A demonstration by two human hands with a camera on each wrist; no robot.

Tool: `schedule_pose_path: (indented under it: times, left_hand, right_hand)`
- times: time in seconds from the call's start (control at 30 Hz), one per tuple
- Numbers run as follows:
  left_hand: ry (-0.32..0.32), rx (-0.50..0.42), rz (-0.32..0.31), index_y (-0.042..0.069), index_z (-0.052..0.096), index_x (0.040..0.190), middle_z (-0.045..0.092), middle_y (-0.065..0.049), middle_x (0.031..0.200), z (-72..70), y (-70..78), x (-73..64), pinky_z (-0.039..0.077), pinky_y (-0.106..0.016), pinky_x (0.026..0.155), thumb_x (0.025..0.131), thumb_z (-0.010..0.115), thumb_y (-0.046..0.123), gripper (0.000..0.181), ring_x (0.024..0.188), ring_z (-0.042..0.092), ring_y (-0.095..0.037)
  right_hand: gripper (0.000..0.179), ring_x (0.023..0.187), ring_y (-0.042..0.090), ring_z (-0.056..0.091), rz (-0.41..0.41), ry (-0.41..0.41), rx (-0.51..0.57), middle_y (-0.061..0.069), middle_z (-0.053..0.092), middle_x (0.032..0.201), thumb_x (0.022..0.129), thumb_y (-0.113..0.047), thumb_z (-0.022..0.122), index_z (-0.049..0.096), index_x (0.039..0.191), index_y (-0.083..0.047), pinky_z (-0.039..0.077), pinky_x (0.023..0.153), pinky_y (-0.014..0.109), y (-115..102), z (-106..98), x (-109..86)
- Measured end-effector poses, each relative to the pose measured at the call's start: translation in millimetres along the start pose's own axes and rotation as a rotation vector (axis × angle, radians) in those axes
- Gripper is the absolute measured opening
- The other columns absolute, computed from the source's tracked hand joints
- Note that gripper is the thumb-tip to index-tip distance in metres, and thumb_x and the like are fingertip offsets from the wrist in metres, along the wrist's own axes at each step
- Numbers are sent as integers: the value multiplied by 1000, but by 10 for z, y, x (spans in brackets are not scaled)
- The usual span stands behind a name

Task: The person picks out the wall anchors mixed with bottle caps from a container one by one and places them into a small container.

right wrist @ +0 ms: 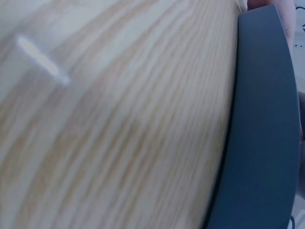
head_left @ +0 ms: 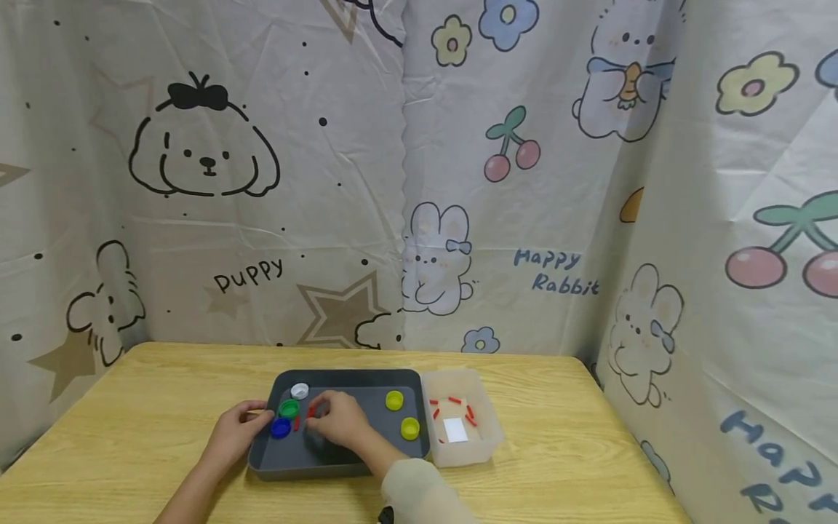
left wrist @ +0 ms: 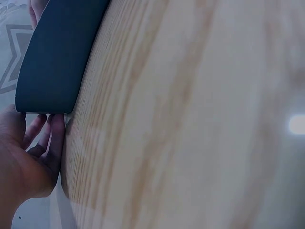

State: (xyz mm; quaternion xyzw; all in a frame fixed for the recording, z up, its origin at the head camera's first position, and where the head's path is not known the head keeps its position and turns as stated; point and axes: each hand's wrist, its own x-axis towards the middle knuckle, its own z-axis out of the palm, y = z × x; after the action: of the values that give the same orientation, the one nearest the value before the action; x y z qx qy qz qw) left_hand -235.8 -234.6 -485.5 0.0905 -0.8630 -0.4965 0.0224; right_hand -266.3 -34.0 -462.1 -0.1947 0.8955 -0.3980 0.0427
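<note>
A dark grey tray (head_left: 340,466) lies on the table. My left hand (head_left: 237,429) holds its left edge, thumb at the rim and fingers against the end wall, as the left hand (left wrist: 28,160) in the left wrist view shows. Above the tray's left half, my right hand (head_left: 340,420) pinches a small red stick (head_left: 310,413), partly hidden by the fingers. Another red stick (head_left: 297,423) is just left of it. Along the tray's left side sit a white cap (head_left: 299,391), a green cap (head_left: 289,409) and a blue cap (head_left: 281,428).
Two yellow caps, an upper yellow cap (head_left: 394,400) and a lower yellow cap (head_left: 409,429), sit in the tray's right part. A translucent bin (head_left: 489,437) adjoins the tray, with several red sticks and a white square (head_left: 455,430) inside. Patterned curtains (head_left: 366,218) hang behind the wooden table (head_left: 556,451).
</note>
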Motion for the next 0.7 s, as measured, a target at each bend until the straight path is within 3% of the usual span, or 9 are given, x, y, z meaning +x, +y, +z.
schedule_pose_path:
  times: [0.7]
  left_hand:
    - [-8, 6, -4, -7, 51, 124, 62, -23, 106, 10, -32, 24, 45, -25, 68, 91, 57, 31, 51, 92, 60, -24]
  right_hand:
    - [24, 48, 4, 39, -76, -2, 46, -8, 46, 61, 81, -18, 71, 67, 104, -10, 33, 45, 20, 126, -405, -140]
